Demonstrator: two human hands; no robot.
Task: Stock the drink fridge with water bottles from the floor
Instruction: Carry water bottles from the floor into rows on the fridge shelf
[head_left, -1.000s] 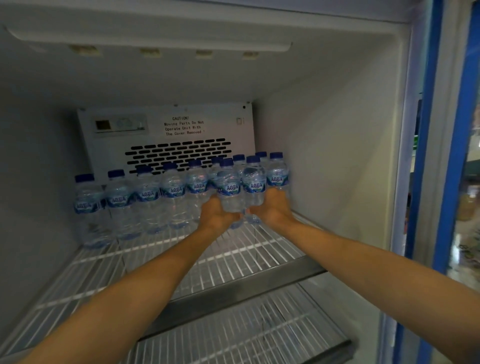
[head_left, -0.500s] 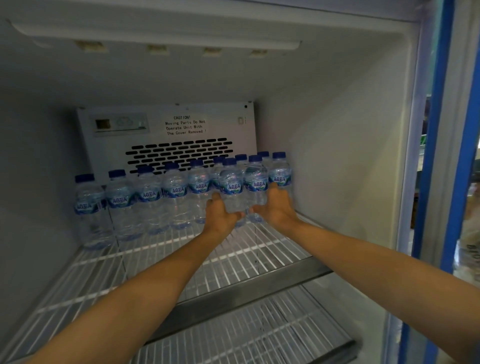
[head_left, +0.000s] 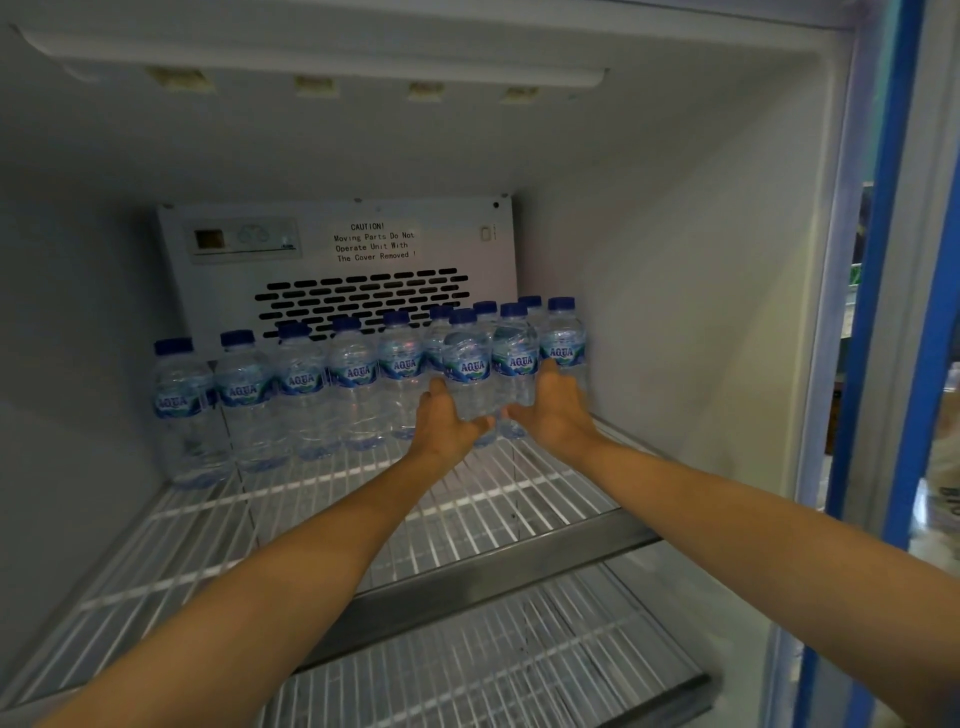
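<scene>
Looking into the drink fridge (head_left: 675, 260), we see its pale walls fill nearly the whole frame, with the blue-edged door frame (head_left: 894, 260) running down the right side. An upper wire shelf (head_left: 182, 545) spans the middle of the frame, and a lower wire shelf (head_left: 493, 665) shows beneath it at the bottom centre. On the back wall, above centre, sits a white back panel (head_left: 452, 228) with dark vent slots (head_left: 363, 293) and a printed caution label (head_left: 374, 241).

Along the rear of the upper shelf stands a row of water bottles (head_left: 353, 374), upright, blue-capped and touching one another, reaching from the centre left to the right wall. At the right end the bottles stand more than one deep.

Our two bare forearms come up from the bottom corners to that right end. Our left hand (head_left: 447, 421) grasps the front bottle (head_left: 467, 364) low down, fingers behind it and thumb across its front. Our right hand (head_left: 558, 410), just beside it, seems to wrap the second bottle (head_left: 515, 358) the same way, thumb at its base and fingers up its far side, though the grip is partly hidden. Both bottles are upright, just in front of the row; the hands hide whether their bases touch the shelf.
</scene>
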